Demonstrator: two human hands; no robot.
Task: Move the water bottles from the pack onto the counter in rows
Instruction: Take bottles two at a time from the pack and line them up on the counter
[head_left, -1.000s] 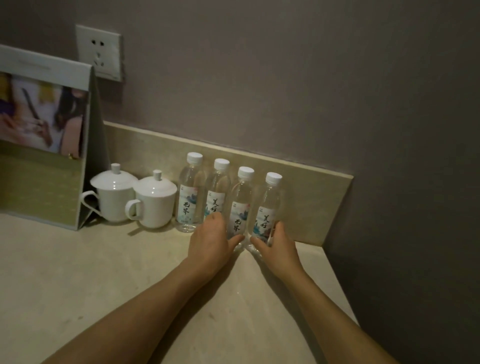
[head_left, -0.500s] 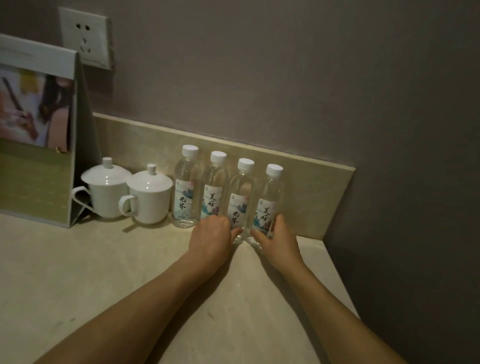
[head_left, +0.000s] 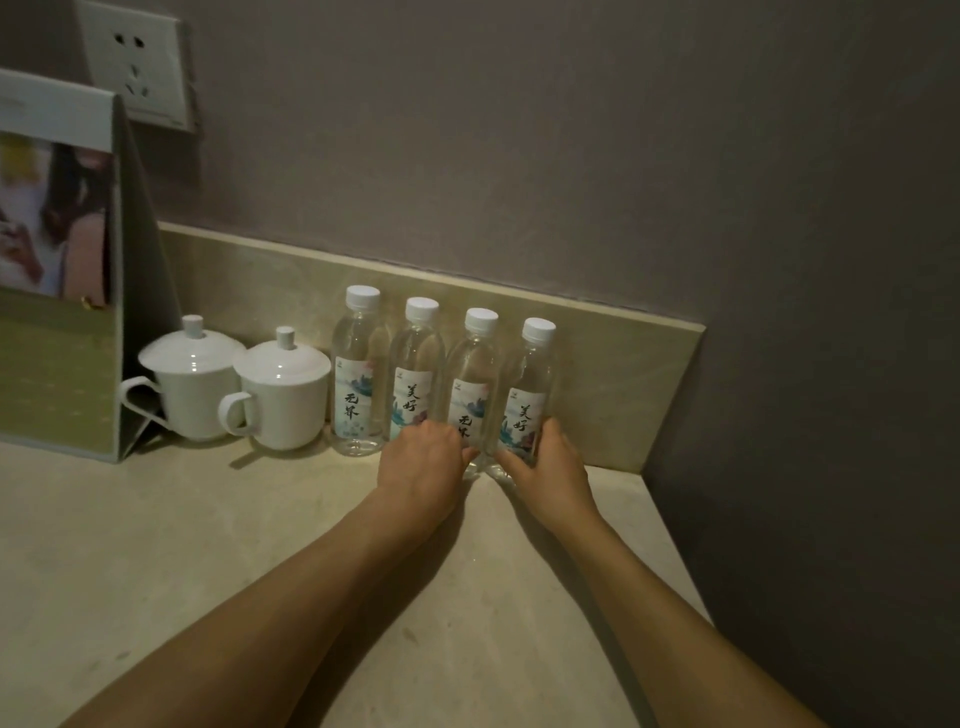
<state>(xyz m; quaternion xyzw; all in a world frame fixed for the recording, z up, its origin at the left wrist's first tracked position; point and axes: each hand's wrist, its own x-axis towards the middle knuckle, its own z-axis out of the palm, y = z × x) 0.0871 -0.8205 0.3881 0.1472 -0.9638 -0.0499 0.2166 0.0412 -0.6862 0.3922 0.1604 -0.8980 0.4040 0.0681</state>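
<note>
Several clear water bottles with white caps stand upright in a row against the backsplash on the beige counter (head_left: 208, 545). My left hand (head_left: 423, 467) wraps the base of the second bottle (head_left: 415, 364), its thumb touching the third bottle (head_left: 475, 364). My right hand (head_left: 548, 465) grips the base of the rightmost bottle (head_left: 532, 379). The leftmost bottle (head_left: 358, 374) stands untouched. No pack is in view.
Two white lidded cups (head_left: 192, 379) (head_left: 283, 395) stand left of the bottles. A standing display card (head_left: 57, 260) is at the far left, with a wall socket (head_left: 132, 62) above it. The side wall (head_left: 805, 415) bounds the counter on the right.
Both hands stay on the bottle bases and have edged slightly toward the backsplash. The view has shifted a little; the bottles keep their row.
</note>
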